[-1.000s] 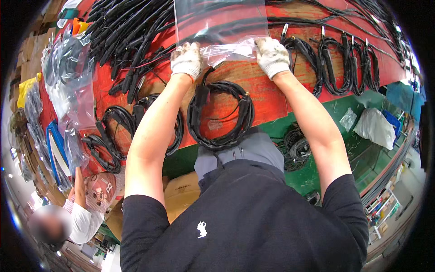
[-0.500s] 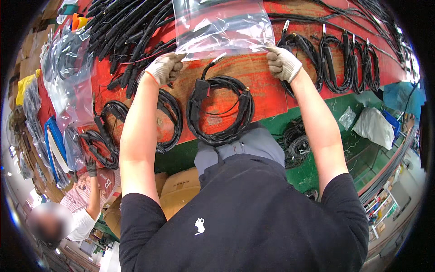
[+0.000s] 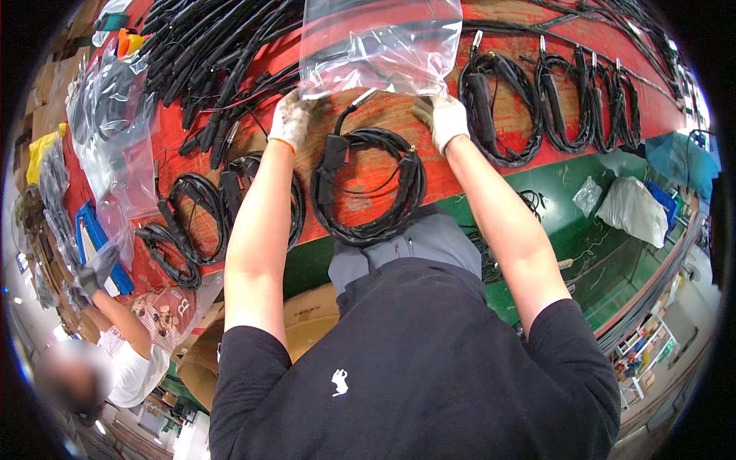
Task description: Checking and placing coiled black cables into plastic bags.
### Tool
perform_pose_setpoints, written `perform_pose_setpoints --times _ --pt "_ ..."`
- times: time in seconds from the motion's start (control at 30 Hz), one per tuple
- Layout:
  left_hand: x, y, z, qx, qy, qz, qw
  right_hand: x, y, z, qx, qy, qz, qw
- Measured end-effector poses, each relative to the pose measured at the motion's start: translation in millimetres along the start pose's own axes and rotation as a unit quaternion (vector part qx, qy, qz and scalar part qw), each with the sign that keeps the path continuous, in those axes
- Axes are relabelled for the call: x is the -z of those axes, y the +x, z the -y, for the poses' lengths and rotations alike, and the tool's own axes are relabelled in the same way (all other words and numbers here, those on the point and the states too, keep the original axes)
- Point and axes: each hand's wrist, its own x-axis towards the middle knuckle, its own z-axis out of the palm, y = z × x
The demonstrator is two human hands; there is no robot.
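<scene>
**Clear plastic bag (image 3: pixel 379 54), two-hand hold**

Nearest: coiled black cable (image 3: pixel 327 192), on red bench (image 3: pixel 443 180). Beyond: left hand (image 3: pixel 291 120) and right hand (image 3: pixel 445 120), white-gloved, fingers closed on bag's near corners. Farther left: black cable heap (image 3: pixel 218 50).

A worn red table (image 3: pixel 443 182), its paint rubbed through to brown, spans the room's near part above a glossy green surface (image 3: pixel 556 180). At lower right, a white-framed rack (image 3: pixel 653 354) stands by grey floor (image 3: pixel 678 387); bright light glares at upper right.
</scene>
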Motion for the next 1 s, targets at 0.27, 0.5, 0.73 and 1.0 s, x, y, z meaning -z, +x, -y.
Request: perform_pose_setpoints --times 0.27,0.5,0.73,1.0 --pt "3.4 -38.0 47.9 -0.194 0.582 -0.159 0.774 35.7 -27.3 -30.5 0.124 -0.401 0.007 0.907" --pt "18.1 -67.7 61.8 -0.108 0.615 -0.111 0.773 23.4 -76.0 -17.3 0.143 -0.673 0.054 0.724" --pt "11.4 -82.2 70.2 -0.073 0.531 -0.114 0.837 31.4 -77.5 -19.4 0.094 -0.643 0.044 0.759" --pt "15.4 -71.0 84.6 -0.068 0.489 -0.173 0.852 50.8 -47.3 -50.7 0.121 -0.538 -0.009 0.834"
